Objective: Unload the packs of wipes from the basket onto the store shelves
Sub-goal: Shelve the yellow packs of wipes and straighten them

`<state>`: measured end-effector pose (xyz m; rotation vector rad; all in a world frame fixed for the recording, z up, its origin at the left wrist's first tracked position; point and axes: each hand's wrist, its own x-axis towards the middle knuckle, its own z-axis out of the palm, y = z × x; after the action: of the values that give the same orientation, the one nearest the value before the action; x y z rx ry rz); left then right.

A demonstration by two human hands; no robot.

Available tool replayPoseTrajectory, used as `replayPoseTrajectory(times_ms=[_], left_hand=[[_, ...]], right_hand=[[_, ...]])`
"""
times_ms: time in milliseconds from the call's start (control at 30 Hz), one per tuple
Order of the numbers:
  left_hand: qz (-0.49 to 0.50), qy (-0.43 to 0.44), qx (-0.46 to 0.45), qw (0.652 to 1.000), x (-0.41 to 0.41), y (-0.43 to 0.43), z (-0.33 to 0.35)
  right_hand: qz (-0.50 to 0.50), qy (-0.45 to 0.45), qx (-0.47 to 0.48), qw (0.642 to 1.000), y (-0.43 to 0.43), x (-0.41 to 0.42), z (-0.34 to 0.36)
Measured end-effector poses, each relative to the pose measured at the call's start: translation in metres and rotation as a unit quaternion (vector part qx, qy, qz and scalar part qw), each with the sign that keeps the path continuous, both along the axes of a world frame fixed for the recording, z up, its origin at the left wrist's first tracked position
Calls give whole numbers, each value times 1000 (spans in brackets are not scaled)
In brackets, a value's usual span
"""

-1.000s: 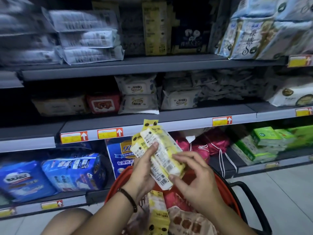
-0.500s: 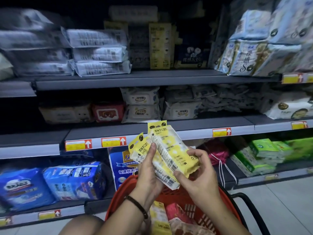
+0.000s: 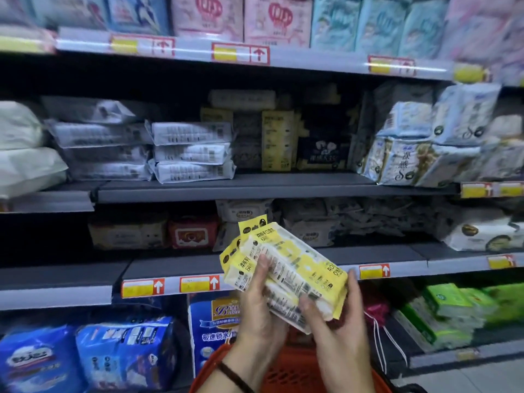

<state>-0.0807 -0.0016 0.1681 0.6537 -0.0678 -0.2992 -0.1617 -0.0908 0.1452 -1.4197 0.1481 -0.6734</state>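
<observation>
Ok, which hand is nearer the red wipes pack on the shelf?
Left. The left hand is below and right of the red wipes pack; the right hand is farther right.

Top row: pink packs (image 3: 241, 15) at centre, pale blue packs (image 3: 377, 21) just to their right, all upright. Price labels (image 3: 240, 53), yellow with a red arrow panel, spaced along the front edge of each level (print unreadable). Middle level: one dark navy pack (image 3: 320, 148), upright. Bottom level, left: blue packs (image 3: 124, 353) side by side; a tall blue-and-white pack (image 3: 212, 330) just right of them. Bottom right: green packs (image 3: 445, 304), stacked; a magenta drawstring bag (image 3: 374, 310) beside them, white cords hanging down. Grey floor tiles (image 3: 482, 378) in the lower right corner.
</observation>
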Motion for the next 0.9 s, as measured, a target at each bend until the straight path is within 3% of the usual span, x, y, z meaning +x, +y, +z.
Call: replayPoseTrajectory(times_ms=[133, 233, 300, 567, 733, 767, 900], left_hand=[[16, -113, 139, 984, 16, 13, 28], [107, -239, 300, 917, 40, 28, 52], [158, -285, 360, 874, 58, 35, 77], [265, -347, 467, 769, 125, 34, 163], [312, -328, 532, 716, 159, 25, 175], [320, -327, 561, 690, 163, 24, 173], [318, -318, 716, 534, 171, 24, 163]], right_hand=[[-36, -26, -16, 999, -18, 16, 52], [-33, -44, -40, 998, -32, 37, 94], [-20, -43, -50, 998, -45, 60, 116], [33, -13, -49, 998, -75, 169, 192], [2, 10, -134, 991, -75, 220, 213], [0, 26, -160, 987, -76, 228, 215], [-21, 142, -292, 946, -83, 256, 209]])
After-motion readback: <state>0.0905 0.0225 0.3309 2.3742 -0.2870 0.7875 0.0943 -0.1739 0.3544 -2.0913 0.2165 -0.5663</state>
